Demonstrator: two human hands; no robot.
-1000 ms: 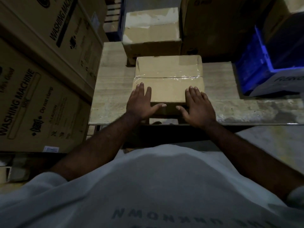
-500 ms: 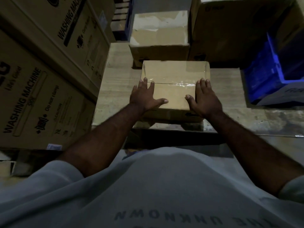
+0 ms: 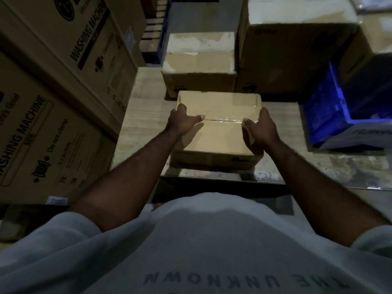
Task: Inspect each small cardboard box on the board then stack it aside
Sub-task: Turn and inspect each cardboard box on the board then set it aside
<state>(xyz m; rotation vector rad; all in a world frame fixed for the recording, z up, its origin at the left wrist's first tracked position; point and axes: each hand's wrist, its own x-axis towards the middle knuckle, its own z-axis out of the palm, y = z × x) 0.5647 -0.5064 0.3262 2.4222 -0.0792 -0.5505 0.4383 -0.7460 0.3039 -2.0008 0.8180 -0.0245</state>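
Beside tall washing-machine cartons [image 3: 42,134], the left hand [image 3: 182,122] gripped the left edge of a small taped cardboard box [image 3: 220,134] (resting near the front of the pale surface [image 3: 137,124]), the right hand [image 3: 262,127] clasped its right edge, and a blue crate [image 3: 326,119] stood farther right.

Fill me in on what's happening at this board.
A person is standing at the board and gripping a small cardboard box by its sides. The left hand is on the left edge and the right hand on the right, with both thumbs on top near the tape seam. Whether the box is lifted off the board is unclear. A second box sits behind it, washing machine cartons stand to the left, and a blue crate is to the right.
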